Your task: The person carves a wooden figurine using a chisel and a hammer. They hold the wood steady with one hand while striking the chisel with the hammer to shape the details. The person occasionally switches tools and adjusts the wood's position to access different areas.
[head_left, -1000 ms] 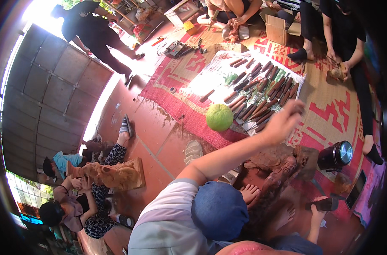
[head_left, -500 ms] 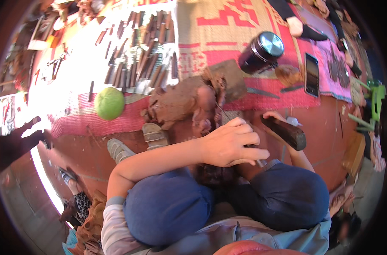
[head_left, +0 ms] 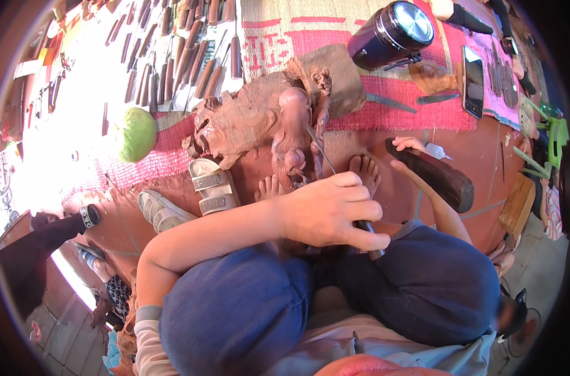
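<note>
Now we are settled over the wood carving [head_left: 278,119], a reddish figure rising from a rough block that lies on the floor just beyond our bare feet [head_left: 365,172], at the near edge of the red woven mat [head_left: 416,113]. Our left hand [head_left: 329,210] is curled tight round a chisel [head_left: 335,182], fingers pressed closed on its dark handle, the thin blade slanting up and left so its tip meets the figure. Our right hand [head_left: 407,147] wraps the grip of a dark wooden mallet [head_left: 432,175], whose head hangs to the right of the chisel, apart from it. Compared with half a second ago the view has come lower and closer: the carving fills more of the middle and the left hand sits nearer the centre, while the mallet is raised a little further right. A second ago the left arm was stretched far out toward the row of chisels [head_left: 172,56] on the mat, near the green round fruit [head_left: 136,133]; it has since come back with a tool in its grasp, so we judge cutting is about to begin. A black flask [head_left: 391,34] and a phone [head_left: 473,80] lie far right; pale sandals [head_left: 213,185] sit left of the feet.
</note>
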### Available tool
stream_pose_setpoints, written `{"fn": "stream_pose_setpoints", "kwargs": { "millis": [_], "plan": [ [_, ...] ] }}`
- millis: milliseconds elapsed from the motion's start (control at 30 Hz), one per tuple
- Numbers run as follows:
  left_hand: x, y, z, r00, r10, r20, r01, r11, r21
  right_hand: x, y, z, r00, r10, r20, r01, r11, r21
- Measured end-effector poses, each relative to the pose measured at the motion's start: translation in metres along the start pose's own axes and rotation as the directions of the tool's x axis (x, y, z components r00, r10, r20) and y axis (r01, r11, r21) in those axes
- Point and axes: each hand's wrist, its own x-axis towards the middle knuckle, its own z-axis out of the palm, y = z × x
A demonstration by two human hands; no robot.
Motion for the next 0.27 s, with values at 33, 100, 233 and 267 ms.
{"fn": "stream_pose_setpoints", "kwargs": {
  "millis": [33,100,233,267],
  "plan": [
    [0.002,0.001,-0.002,1.000,-0.017,-0.012,0.017,1.000,0.008,0.000,0.001,-0.001,1.000,0.005,-0.001,-0.005,1.000,-0.016],
    [0.003,-0.003,-0.004,0.999,-0.029,-0.018,0.029,0.999,-0.020,0.000,0.001,-0.002,0.999,-0.020,-0.026,0.020,1.000,-0.021],
    [0.002,-0.011,-0.002,0.998,-0.052,-0.039,0.052,0.999,-0.001,0.002,0.006,0.000,0.999,-0.024,-0.035,0.023,0.999,-0.030],
    [0.002,-0.012,-0.002,0.997,-0.069,-0.026,0.068,0.998,-0.014,0.002,0.007,0.000,0.999,-0.024,-0.034,0.023,0.999,-0.031]
  ]
}}
